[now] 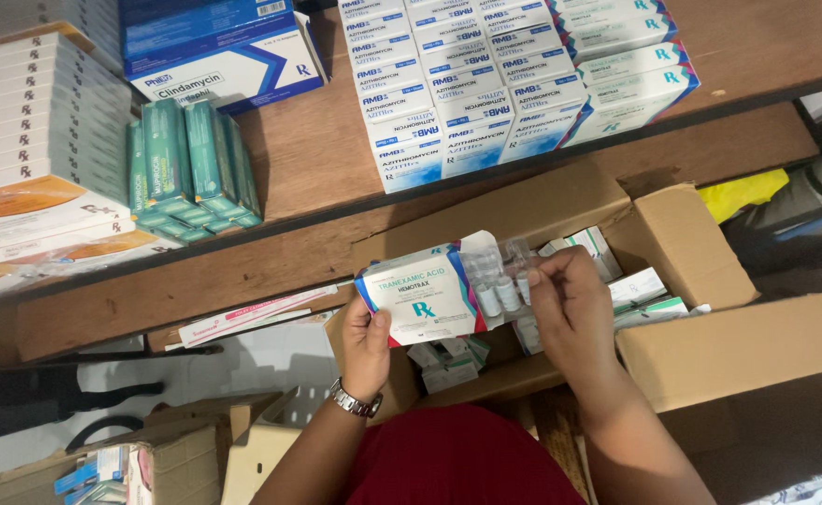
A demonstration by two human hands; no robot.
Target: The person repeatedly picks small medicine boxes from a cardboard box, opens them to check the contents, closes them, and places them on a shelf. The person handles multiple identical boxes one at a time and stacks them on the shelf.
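— Cardboard everywhere, wasn't it? What did the hands have?

— The left hand [366,341] was closed around the end of a white medicine box [420,295] with blue, red and green edging, held over an open cardboard carton [700,346]. The right hand [571,313] pinched a clear tray of vials [502,281] sticking partway out of that box's open end.

— And around them?

— More small boxes lay down inside the carton. Above ran a wooden shelf [308,159] with stacked white-and-blue boxes [462,84] well apart from the hands, and green boxes [191,164] to the left. A watch [355,402] sat on the left wrist.
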